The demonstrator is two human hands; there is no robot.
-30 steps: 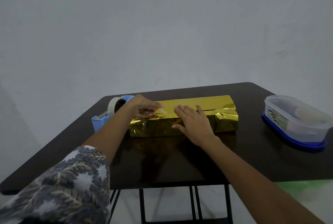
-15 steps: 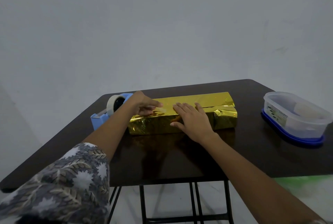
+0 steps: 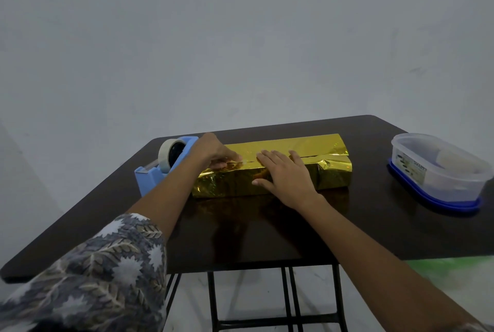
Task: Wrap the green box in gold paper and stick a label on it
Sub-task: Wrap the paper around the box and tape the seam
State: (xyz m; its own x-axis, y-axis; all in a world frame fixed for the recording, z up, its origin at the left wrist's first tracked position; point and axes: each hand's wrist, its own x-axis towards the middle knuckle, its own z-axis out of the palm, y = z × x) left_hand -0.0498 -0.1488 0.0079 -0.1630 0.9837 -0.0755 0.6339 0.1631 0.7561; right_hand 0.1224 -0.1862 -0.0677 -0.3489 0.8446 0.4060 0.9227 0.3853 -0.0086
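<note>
The box, fully covered in shiny gold paper [image 3: 331, 174], lies lengthwise across the middle of the dark table [image 3: 267, 230]; no green shows. A seam runs along its top. My left hand [image 3: 213, 152] rests on the box's left end, its thumb and curled fingers pinching a small clear piece of tape [image 3: 242, 162] down onto the seam. Just to the right, my right hand [image 3: 286, 174] lies flat with fingers spread, pressing the paper's top and front face. No label is visible.
A blue tape dispenser [image 3: 152, 174] with a white roll stands just left of the box, behind my left wrist. A clear plastic container [image 3: 438, 168] on a blue lid sits at the table's right edge. A pale wall stands behind the table.
My left hand has lowered the tape piece from just above the box onto the seam. My right hand has stayed flat on the box.
</note>
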